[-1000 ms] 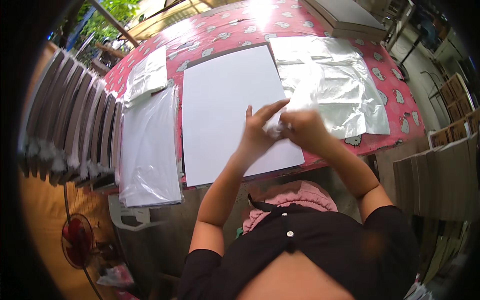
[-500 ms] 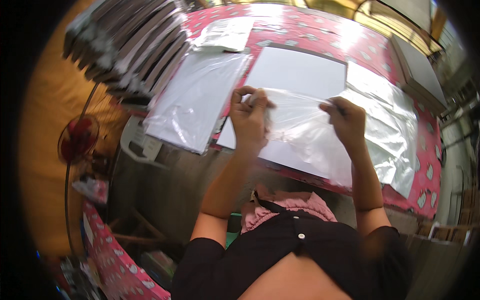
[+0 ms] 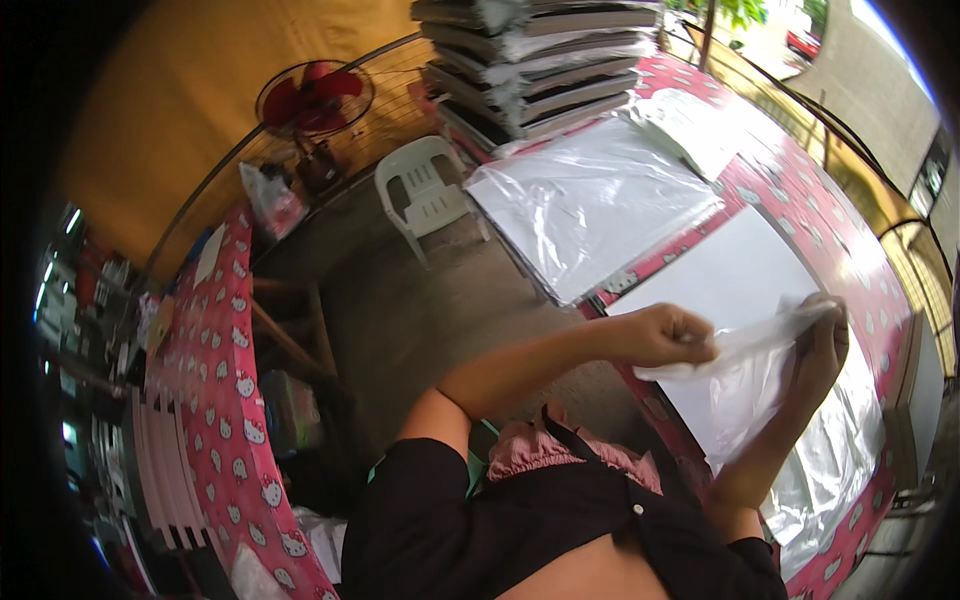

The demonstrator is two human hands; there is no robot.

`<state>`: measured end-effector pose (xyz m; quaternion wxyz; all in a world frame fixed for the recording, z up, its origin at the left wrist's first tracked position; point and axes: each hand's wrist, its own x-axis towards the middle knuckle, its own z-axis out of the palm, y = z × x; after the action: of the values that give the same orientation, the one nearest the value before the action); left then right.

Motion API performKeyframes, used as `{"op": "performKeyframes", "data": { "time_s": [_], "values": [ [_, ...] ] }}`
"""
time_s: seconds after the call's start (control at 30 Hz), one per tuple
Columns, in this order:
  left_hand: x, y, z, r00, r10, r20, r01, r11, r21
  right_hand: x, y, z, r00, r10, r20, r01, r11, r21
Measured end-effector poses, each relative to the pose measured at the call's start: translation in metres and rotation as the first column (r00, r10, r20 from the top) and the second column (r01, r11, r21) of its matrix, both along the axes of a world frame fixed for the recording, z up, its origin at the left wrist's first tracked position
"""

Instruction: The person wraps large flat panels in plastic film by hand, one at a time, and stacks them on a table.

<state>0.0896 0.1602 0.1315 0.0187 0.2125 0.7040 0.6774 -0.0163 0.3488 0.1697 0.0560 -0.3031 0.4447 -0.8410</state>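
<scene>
A clear plastic bag [image 3: 752, 352] stretches between my two hands above a large white sheet [image 3: 735, 262] on the pink patterned table. My left hand [image 3: 668, 335] is closed in a fist at the near end of the plastic. Farther right, my right hand [image 3: 825, 335] pinches its other end, fingers bent around the film. The bag's loose part hangs down over the sheet's lower half and hides some of it. To the left lies another white sheet [image 3: 610, 195] covered in clear plastic. Shiny plastic sleeves [image 3: 835, 480] lie past my right forearm.
A tall stack of plastic-wrapped boards [image 3: 560, 75] stands at the table's far left. Beside it are a white plastic chair [image 3: 425, 190] and a red fan [image 3: 312, 97]. A second pink table [image 3: 225, 400] runs along the left. Grey boards [image 3: 918, 370] stand at the right edge.
The view has swung left, bringing the chair and second table into sight. Both hands still grip the plastic, which is now gathered narrower between them, and my left forearm now reaches across to the right.
</scene>
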Motion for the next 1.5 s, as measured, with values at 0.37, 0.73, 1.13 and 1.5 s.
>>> {"op": "performKeyframes", "data": {
  "time_s": [0.37, 0.73, 1.13, 1.5],
  "values": [
    [0.057, -0.188, -0.004, 0.986, -0.128, 0.102, 0.108, 0.976, 0.188, 0.017, -0.084, -0.034, 0.477, 0.878, 0.033, -0.390, 0.178, 0.903],
    [0.058, -0.253, 0.024, 0.902, -0.051, -0.428, 0.421, 0.315, 0.851, 0.016, -0.114, -0.097, 0.805, 0.568, 0.171, -0.557, 0.625, 0.547],
    [0.006, -0.275, -0.011, 0.988, -0.100, 0.113, -0.006, 0.724, 0.690, 0.017, -0.031, -0.169, 0.799, 0.417, 0.433, -0.560, 0.257, 0.787],
    [-0.053, -0.197, -0.063, 0.917, -0.309, 0.253, -0.019, 0.600, 0.800, 0.067, 0.069, -0.126, 0.673, 0.407, 0.618, -0.740, 0.347, 0.577]
  ]
}}
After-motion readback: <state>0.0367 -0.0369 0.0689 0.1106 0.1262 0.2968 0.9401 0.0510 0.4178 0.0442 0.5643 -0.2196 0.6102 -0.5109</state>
